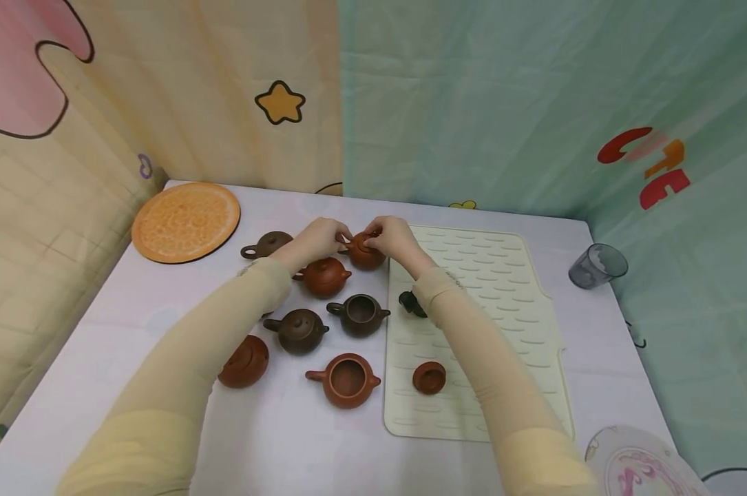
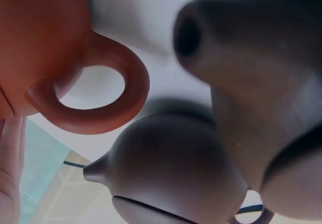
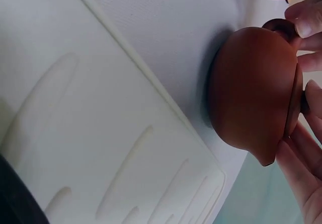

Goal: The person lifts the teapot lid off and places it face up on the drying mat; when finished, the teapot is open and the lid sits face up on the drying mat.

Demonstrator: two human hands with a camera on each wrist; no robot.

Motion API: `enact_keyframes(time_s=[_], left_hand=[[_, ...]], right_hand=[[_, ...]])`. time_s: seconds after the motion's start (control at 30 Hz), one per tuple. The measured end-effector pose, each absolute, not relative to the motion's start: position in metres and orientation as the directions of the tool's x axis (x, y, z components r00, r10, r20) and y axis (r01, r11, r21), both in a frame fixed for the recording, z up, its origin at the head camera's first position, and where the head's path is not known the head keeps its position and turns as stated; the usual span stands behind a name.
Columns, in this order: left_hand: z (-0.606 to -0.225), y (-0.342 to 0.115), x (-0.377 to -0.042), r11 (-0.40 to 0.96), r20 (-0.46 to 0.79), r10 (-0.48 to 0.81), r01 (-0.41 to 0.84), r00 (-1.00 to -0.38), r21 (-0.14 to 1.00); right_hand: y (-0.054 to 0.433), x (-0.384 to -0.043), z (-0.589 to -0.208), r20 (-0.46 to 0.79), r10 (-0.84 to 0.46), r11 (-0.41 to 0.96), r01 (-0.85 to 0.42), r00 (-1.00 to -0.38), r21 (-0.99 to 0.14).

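At the far side of the table, a reddish-brown clay teapot (image 1: 365,255) stands beside the mat with its lid on. My left hand (image 1: 319,238) pinches its handle (image 3: 280,26). The fingers of my right hand (image 1: 396,239) pinch the knob (image 3: 304,103) of its lid from above. Just in front of it stands another reddish teapot (image 1: 325,278), lid on, under my left wrist. A dark brown teapot (image 1: 270,243) is partly hidden behind my left forearm. In the left wrist view, a dark spout (image 2: 201,32) looms close to the camera.
Nearer me are a lidless dark teapot (image 1: 361,315), a lidded dark one (image 1: 299,331), a lidless reddish one (image 1: 348,381) and a reddish one (image 1: 246,362). A cream mat (image 1: 472,413) bears a reddish lid (image 1: 429,377) and a dark object (image 1: 412,304). A glass (image 1: 596,266) stands right.
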State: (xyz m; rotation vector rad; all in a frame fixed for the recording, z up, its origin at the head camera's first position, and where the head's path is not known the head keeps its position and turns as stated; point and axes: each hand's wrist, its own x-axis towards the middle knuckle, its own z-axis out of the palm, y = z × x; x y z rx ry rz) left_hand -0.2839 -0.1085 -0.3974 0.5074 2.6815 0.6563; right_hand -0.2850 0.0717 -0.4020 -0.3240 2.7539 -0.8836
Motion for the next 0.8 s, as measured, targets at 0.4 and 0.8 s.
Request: enact_keyframes(time_s=[0.4, 0.8], left_hand=[[-0.399, -0.108, -0.286, 0.841, -0.248, 0.4, 0.246, -0.883, 0.481], [-0.399, -0.105, -0.284, 0.841, -0.244, 0.397, 0.244, -0.885, 0.483]], right_hand=[[0.075, -0.284, -0.403, -0.115, -0.285, 0.769, -0.156, -0.952, -0.62], [0.136, -0.289, -0.386, -0.372, -0.232, 0.161, 0.341, -0.899, -0.926]])
